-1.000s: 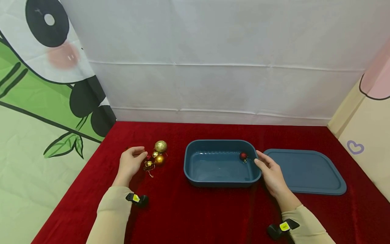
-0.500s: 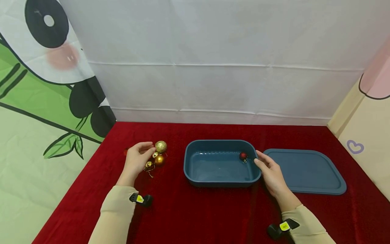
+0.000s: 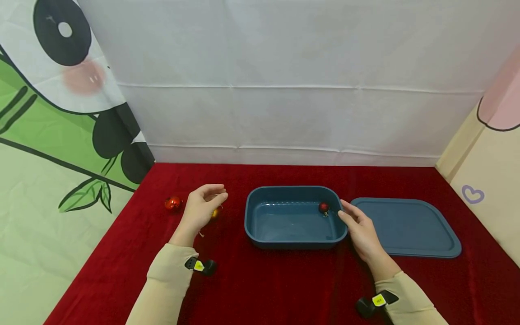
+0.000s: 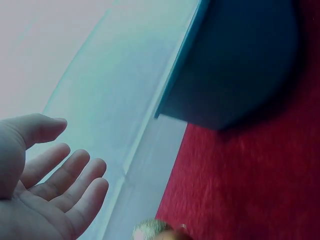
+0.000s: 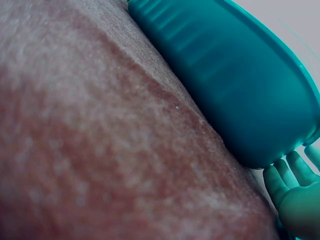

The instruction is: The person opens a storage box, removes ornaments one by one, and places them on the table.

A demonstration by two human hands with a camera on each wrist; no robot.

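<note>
My left hand (image 3: 201, 205) hovers over the gold Christmas baubles with its fingers loosely bent. In the left wrist view its palm shows bare. One gold bauble (image 3: 215, 213) peeks out from behind the hand; the others there are hidden in the head view. At the bottom of the left wrist view a glittery gold bauble (image 4: 150, 229) shows. My right hand (image 3: 363, 232) holds the right end of a blue box (image 3: 294, 246), thumb at the rim and fingers against the outer wall. Inside the box, near that end, lies a small dark red bauble (image 3: 323, 207).
A shiny orange-red bauble (image 3: 173, 203) lies left of my left hand. The flat blue lid (image 3: 410, 228) rests right of the box, behind my right hand. Red cloth (image 3: 260, 289) covers the table, and a white sheet (image 3: 292, 117) hangs along its back edge.
My left hand has moved right, across the gold baubles, and now covers most of them. The orange-red bauble it had hidden has come into sight. My right hand and the box stay put.
</note>
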